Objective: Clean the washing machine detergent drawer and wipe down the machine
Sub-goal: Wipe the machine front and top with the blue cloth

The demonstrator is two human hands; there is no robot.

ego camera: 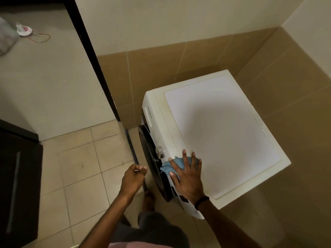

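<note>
Two forearms reach forward from the bottom edge, above dark shorts and one bare foot (149, 198) on the tiled floor (80, 169). The left hand (134, 178) hangs in the air beside the machine, its fingers curled into a loose fist, and nothing can be seen inside it. The right hand (188, 178), with one black band (201, 202) on the wrist, lies flat with spread, straight fingers and presses one blue cloth (169, 166) on the front top edge of the washing machine (223, 131).

There is one machine, white, standing in a corner of brown wall tiles. Its top carries only the hand and the cloth. On the front, seen from a very steep angle, are one silver knob (160, 151) just beyond the cloth and one dark round door (151, 158) under it. The detergent drawer cannot be told apart on this front. Grey writing (149, 112) near the far front corner seems to read "Whirlpool".

One thin grey pipe (132, 146) runs along the floor between the left hand and the machine. One dark cabinet (18, 176) stands at the left. Beyond a dark door frame (93, 56), a white round thing with a red mark (25, 30) and a thin cord lies on the far floor, beside a grey bag (6, 38).
</note>
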